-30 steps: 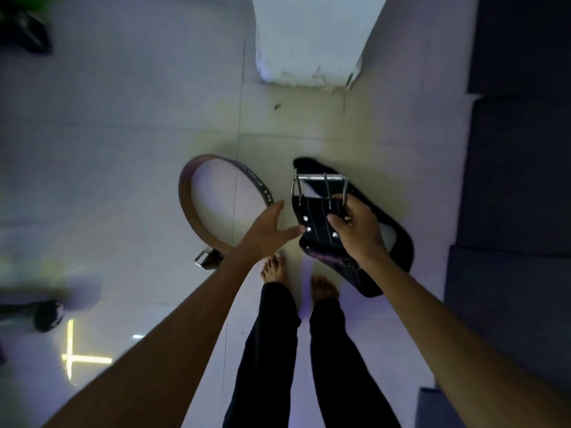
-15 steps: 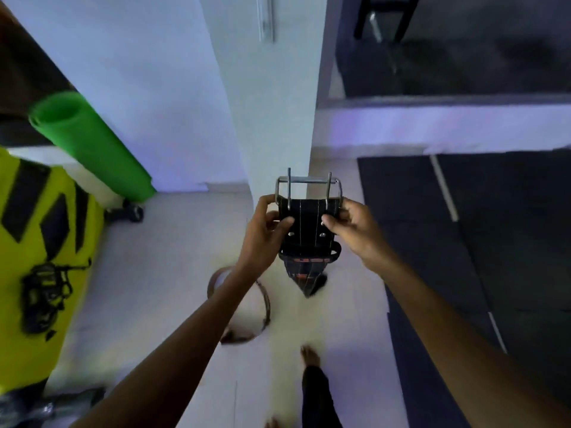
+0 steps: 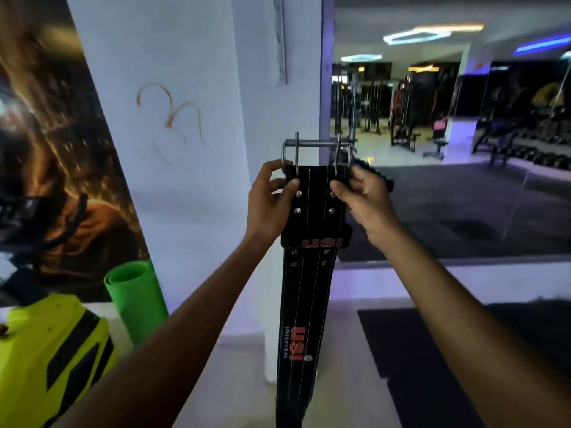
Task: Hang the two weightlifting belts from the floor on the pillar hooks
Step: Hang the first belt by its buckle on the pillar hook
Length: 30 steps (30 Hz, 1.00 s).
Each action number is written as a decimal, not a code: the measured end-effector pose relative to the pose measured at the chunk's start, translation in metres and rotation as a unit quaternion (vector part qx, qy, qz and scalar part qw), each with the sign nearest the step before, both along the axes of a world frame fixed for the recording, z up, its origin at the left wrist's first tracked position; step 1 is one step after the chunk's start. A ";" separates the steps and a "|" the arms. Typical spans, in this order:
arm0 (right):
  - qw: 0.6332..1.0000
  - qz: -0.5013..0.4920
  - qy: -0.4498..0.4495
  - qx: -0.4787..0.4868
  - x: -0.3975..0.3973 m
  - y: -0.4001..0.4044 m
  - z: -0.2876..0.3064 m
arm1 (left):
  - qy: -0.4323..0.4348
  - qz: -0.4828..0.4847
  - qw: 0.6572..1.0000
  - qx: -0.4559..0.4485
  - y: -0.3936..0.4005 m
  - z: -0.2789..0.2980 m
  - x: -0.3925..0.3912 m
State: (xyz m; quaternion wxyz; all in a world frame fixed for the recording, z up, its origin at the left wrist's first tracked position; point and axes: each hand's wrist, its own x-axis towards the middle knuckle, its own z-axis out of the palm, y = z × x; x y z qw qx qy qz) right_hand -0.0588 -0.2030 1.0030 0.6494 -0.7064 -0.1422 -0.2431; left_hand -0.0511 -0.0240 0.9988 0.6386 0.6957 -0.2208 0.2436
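A black weightlifting belt (image 3: pixel 309 304) with red lettering hangs straight down in front of me, its steel buckle (image 3: pixel 316 149) uppermost. My left hand (image 3: pixel 270 200) pinches the belt's top left edge just under the buckle, and my right hand (image 3: pixel 363 197) pinches the top right edge. Right behind the buckle stands the white pillar (image 3: pixel 216 134), with a narrow metal strip (image 3: pixel 279 38) fixed high on its face. I see no hook clearly. The brown belt is out of view.
A rolled green mat (image 3: pixel 136 304) leans at the pillar's left foot beside a yellow and black object (image 3: pixel 46 359). A large poster (image 3: pixel 52 156) covers the left wall. Dark floor mats (image 3: pixel 448 350) lie to the right, with gym machines (image 3: pixel 408 118) far behind.
The black belt has come up from the floor to chest height and now hangs full length. My left hand joined the right on its top edge. My view rose toward the pillar.
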 end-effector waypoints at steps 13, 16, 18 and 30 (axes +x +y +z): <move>0.991 0.014 -0.088 0.100 -0.046 0.033 0.034 | -0.083 0.107 0.987 -0.081 0.003 0.126 -0.036; 0.995 0.055 -0.066 0.051 -0.047 0.032 0.018 | -0.061 0.112 0.985 -0.112 0.001 0.137 -0.041; 0.998 0.046 -0.031 0.009 -0.048 0.029 -0.005 | -0.058 0.110 0.985 -0.121 -0.001 0.143 -0.042; 0.985 0.068 0.144 -0.064 -0.066 0.013 -0.113 | -0.045 0.100 0.985 -0.131 -0.007 0.155 -0.035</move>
